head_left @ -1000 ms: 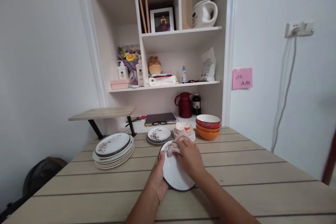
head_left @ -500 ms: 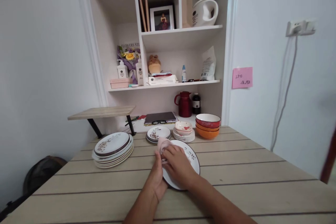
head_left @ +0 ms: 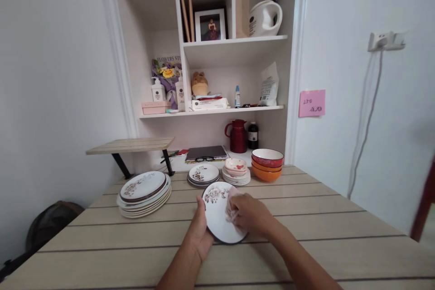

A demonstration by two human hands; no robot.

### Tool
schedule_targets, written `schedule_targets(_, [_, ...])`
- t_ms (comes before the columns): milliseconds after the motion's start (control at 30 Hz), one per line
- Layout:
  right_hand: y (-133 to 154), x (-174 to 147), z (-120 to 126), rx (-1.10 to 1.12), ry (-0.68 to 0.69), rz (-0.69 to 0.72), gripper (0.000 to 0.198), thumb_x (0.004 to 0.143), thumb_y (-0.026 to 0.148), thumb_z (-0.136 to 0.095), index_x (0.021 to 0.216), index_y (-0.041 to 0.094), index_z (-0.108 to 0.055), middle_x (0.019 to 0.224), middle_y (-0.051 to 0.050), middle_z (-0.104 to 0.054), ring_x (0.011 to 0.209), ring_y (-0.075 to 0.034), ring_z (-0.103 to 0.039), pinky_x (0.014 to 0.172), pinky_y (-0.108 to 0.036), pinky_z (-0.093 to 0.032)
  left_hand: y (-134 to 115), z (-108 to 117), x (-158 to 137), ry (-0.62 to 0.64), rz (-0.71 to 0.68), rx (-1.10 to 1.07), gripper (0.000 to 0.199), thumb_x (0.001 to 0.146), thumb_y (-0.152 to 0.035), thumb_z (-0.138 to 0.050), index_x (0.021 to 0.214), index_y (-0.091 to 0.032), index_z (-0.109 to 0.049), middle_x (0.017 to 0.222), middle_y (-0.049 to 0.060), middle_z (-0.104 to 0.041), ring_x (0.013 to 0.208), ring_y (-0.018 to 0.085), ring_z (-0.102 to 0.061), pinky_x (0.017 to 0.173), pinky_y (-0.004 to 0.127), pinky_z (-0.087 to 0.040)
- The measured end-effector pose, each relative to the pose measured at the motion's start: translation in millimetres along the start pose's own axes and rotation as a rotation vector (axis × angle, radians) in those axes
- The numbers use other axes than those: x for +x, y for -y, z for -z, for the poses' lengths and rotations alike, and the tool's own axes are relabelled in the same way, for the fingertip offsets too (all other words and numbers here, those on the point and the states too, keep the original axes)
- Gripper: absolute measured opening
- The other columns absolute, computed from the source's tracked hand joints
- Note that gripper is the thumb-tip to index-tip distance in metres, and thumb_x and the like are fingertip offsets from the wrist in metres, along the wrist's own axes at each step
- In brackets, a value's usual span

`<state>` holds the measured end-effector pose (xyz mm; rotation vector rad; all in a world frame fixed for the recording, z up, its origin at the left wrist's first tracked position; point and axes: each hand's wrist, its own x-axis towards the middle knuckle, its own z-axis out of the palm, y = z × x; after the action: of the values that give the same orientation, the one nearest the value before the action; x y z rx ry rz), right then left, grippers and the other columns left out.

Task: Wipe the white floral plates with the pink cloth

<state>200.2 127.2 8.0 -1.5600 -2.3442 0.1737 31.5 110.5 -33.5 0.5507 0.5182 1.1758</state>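
Note:
A white plate (head_left: 217, 222) with a dark rim and a brown flower print is held tilted above the wooden table (head_left: 136, 253). My left hand (head_left: 200, 229) grips its left edge, thumb at the rim and fingers hidden underneath. Bunched in my right hand (head_left: 251, 213) is a pale pink cloth (head_left: 231, 206), pressed against the right part of the plate's face. Behind the plate stand a short stack of small flowered plates (head_left: 204, 173) and a stack of small white dishes (head_left: 236, 176) topped by heart-patterned ones.
To the left is a tall stack of large plates (head_left: 144, 195), beside a small raised wooden shelf (head_left: 131, 145). Red and orange bowls (head_left: 267, 165) are stacked at the back right. A dark red jug (head_left: 238, 137) and a closed laptop (head_left: 206, 152) sit behind the table.
My right hand has moved with the cloth from the plate's upper left to its right side, uncovering the flower print. My left hand still holds the plate's left edge.

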Motion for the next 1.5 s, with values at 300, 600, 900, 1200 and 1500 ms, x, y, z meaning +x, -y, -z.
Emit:
schedule_targets(300, [32,-22,-10,0.162,0.038,0.405,0.024,0.071,0.02,-0.06,0.095,0.023,-0.062,0.102,-0.003,-0.065,0.097,-0.021,-0.052,0.076,-0.029,-0.034,-5,5,2,0.046,0.097,0.028,0.07,0.082,-0.065,-0.045,0.122,-0.01,-0.058,0.111,0.017,-0.069,0.112,0.03,-0.06,0.1,0.043,-0.042])
schedule_targets(600, [30,2,-13,0.217,-0.198,0.209,0.036,0.084,0.019,-0.05,0.118,0.029,-0.057,0.118,-0.003,-0.061,0.108,-0.024,-0.048,0.089,-0.035,-0.033,-2,-9,-9,0.076,0.028,0.001,0.063,0.084,-0.06,-0.047,0.123,-0.012,-0.057,0.112,0.015,-0.068,0.112,0.029,-0.06,0.102,0.041,-0.04])
schedule_targets(900, [9,-6,2,0.1,-0.173,-0.036,0.025,0.081,0.022,-0.051,0.105,0.023,-0.058,0.111,-0.006,-0.064,0.104,-0.023,-0.055,0.076,-0.03,-0.037,-2,-6,-9,0.065,0.069,0.022,0.072,0.083,-0.063,-0.046,0.136,-0.013,-0.046,0.121,0.017,-0.064,0.114,0.03,-0.059,0.104,0.043,-0.037])
schedule_targets(1200, [17,-26,1,0.029,0.111,0.05,0.026,0.067,0.024,-0.061,0.093,0.024,-0.066,0.097,-0.005,-0.071,0.085,-0.023,-0.063,0.059,-0.027,-0.029,-1,-6,-9,0.071,0.027,-0.015,0.068,0.086,-0.059,-0.044,0.136,-0.013,-0.045,0.124,0.017,-0.062,0.119,0.029,-0.055,0.108,0.044,-0.032])
schedule_targets(1500, [41,-29,-10,0.224,0.153,0.397,0.031,0.071,0.029,-0.06,0.101,0.023,-0.063,0.102,-0.004,-0.067,0.091,-0.02,-0.057,0.072,-0.026,-0.036,-6,-8,-15,0.01,0.16,0.025,0.078,0.079,-0.067,-0.049,0.125,-0.005,-0.054,0.108,0.02,-0.069,0.109,0.033,-0.061,0.097,0.042,-0.044])
